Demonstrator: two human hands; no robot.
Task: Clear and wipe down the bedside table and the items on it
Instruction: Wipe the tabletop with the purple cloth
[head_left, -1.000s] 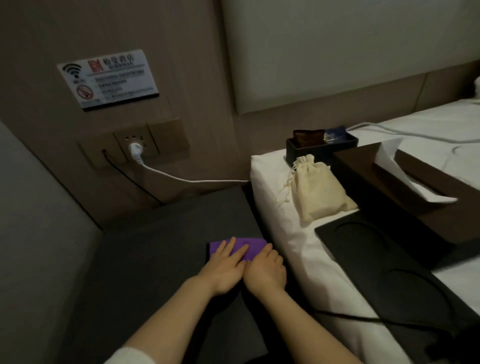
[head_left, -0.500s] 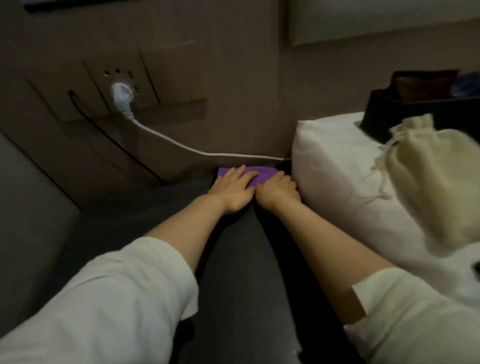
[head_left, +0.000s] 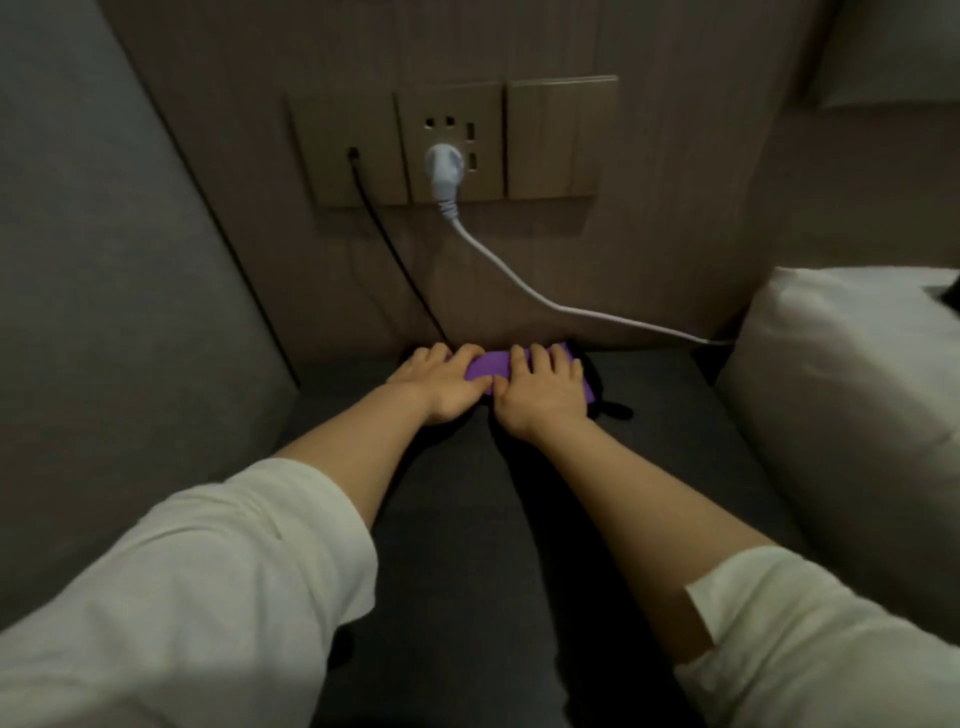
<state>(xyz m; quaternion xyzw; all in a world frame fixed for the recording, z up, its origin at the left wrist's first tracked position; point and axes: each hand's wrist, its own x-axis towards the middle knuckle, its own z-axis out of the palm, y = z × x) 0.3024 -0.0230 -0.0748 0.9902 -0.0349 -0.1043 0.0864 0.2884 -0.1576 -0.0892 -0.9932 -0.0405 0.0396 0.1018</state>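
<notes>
While both hands press flat on it, the folded purple cleaning cloth (head_left: 496, 365) lies at the back edge of the dark grey bedside tabletop (head_left: 467, 519), its long axis along the wall; left hand (head_left: 441, 387) and right hand (head_left: 543, 392) share it equally, fingers spread and gripping nothing.

- Your left sleeve (head_left: 208, 587) is off-white cloth, loose and softly creased, ending in a plain hem near the elbow.
- Your right sleeve (head_left: 810, 654) matches it: same off-white fabric, same short cut.
- Your forearms are bare, and your left hand (head_left: 441, 387) and right hand (head_left: 543, 397) are ungloved.
</notes>
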